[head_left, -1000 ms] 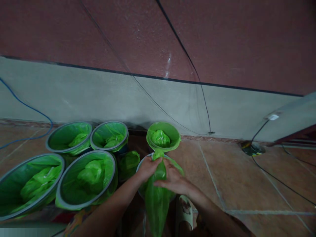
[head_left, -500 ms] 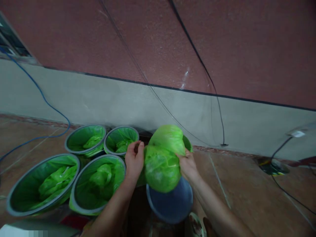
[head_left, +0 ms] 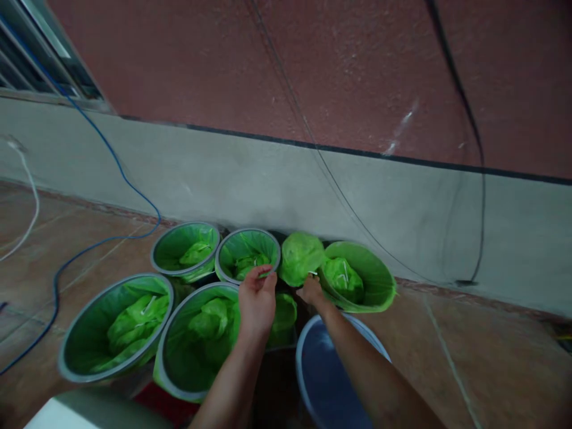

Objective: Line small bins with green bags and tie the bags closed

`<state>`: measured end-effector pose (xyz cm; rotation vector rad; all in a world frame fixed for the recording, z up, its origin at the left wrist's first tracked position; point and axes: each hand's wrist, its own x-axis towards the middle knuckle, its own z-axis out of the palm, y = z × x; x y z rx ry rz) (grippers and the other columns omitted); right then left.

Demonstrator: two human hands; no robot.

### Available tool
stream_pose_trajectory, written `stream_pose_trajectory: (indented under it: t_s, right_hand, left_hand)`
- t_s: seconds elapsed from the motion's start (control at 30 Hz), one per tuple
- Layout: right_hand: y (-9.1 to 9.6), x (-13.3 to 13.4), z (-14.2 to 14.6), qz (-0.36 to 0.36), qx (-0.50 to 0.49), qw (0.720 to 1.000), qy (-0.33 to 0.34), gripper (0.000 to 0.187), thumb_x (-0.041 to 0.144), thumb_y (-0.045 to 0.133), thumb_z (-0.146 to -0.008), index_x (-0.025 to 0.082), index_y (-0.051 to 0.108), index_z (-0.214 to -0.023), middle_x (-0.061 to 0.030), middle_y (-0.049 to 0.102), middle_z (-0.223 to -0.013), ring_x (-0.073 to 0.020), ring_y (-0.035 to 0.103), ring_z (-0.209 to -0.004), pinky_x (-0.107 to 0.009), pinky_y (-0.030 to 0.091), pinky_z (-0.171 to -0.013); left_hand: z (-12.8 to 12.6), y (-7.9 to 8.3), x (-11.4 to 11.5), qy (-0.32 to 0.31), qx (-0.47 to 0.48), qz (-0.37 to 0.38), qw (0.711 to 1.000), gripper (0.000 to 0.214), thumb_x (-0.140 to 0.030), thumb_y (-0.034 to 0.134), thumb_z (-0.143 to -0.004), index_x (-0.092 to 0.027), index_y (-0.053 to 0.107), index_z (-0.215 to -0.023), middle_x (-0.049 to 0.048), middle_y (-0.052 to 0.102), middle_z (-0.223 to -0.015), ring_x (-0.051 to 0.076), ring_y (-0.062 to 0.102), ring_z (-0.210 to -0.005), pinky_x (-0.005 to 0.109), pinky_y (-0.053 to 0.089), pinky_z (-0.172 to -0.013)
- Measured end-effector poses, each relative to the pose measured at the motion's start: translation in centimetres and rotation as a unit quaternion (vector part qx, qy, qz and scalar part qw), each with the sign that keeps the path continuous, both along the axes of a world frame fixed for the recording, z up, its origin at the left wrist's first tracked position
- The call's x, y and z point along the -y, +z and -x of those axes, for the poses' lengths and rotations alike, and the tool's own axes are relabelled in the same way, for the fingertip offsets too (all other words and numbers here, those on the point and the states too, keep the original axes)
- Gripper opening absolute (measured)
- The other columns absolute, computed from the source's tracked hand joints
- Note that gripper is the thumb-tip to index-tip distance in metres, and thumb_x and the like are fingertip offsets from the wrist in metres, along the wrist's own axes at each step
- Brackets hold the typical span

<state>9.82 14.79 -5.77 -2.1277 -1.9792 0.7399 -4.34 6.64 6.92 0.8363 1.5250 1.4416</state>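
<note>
My right hand [head_left: 311, 291] grips a puffed-up green plastic bag [head_left: 301, 257] near the wall, between two lined bins. My left hand [head_left: 257, 300] hovers beside it with fingers curled, touching or nearly touching the bag's left side; whether it grips the bag is unclear. Just below my right forearm stands an unlined blue-grey bin [head_left: 322, 369]. To the right is a bin fully covered by a green liner [head_left: 363, 277] with a knotted bag inside.
Several grey-rimmed bins with green liners stand at left: [head_left: 115, 325], [head_left: 198, 339], [head_left: 185, 250], [head_left: 247, 252]. A blue cable [head_left: 107, 238] and a white cable [head_left: 27, 202] cross the tiled floor at left. Black cables hang on the wall [head_left: 402, 196].
The long bag I was holding low over the blue bin got bunched up and carried forward toward the wall. My view swung left, and the blue bin now stands uncovered.
</note>
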Motion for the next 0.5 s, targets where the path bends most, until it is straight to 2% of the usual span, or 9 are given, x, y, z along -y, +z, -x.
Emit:
stream_pose_trajectory:
  t_s: [0.13,0.27,0.37,0.5]
  right_hand:
    - [-2.5,1.7,-0.1,0.036,0.037,0.999,0.013,0.052,0.019,0.056,-0.081,0.004,0.053,-0.13,-0.0214,0.065,-0.119,-0.0276,0.057,-0.117,-0.032,0.042,-0.098]
    - [-4.1,2.8,0.5,0.081,0.05,0.991,0.094,0.038,0.015,0.049,-0.086,0.01,0.062,-0.122,-0.0171,0.066,-0.118,-0.0236,0.059,-0.115,-0.031,0.041,-0.098]
    - [-5.4,3.3,1.7,0.119,0.023,0.986,0.114,0.028,0.008,0.054,-0.08,0.014,0.072,-0.1,-0.0146,0.068,-0.114,-0.0237,0.061,-0.111,-0.031,0.043,-0.094]
    - [-6.6,3.2,3.3,0.141,-0.027,0.986,0.081,0.027,0.0,0.063,-0.065,0.011,0.073,-0.087,-0.0202,0.061,-0.127,-0.0346,0.053,-0.122,-0.043,0.041,-0.097]
  left_hand:
    - [0.8,0.1,-0.7,0.01,0.005,0.008,1.0,0.021,-0.029,0.065,-0.072,-0.017,0.066,-0.089,-0.0043,0.058,-0.055,0.01,0.053,-0.052,0.02,0.036,-0.049]
    - [1.5,0.5,-1.2,0.032,0.006,0.007,0.999,0.019,-0.028,0.064,-0.072,-0.017,0.066,-0.088,-0.0025,0.062,-0.061,0.012,0.059,-0.059,0.02,0.041,-0.053]
    - [1.7,0.5,-1.4,0.034,0.005,0.013,0.999,0.02,-0.028,0.064,-0.071,-0.017,0.066,-0.088,-0.0015,0.063,-0.063,0.013,0.061,-0.062,0.021,0.043,-0.054]
    - [1.8,0.4,-1.3,0.027,0.006,0.019,0.999,0.022,-0.03,0.065,-0.07,-0.016,0.067,-0.088,-0.0008,0.063,-0.063,0.013,0.061,-0.062,0.022,0.043,-0.055]
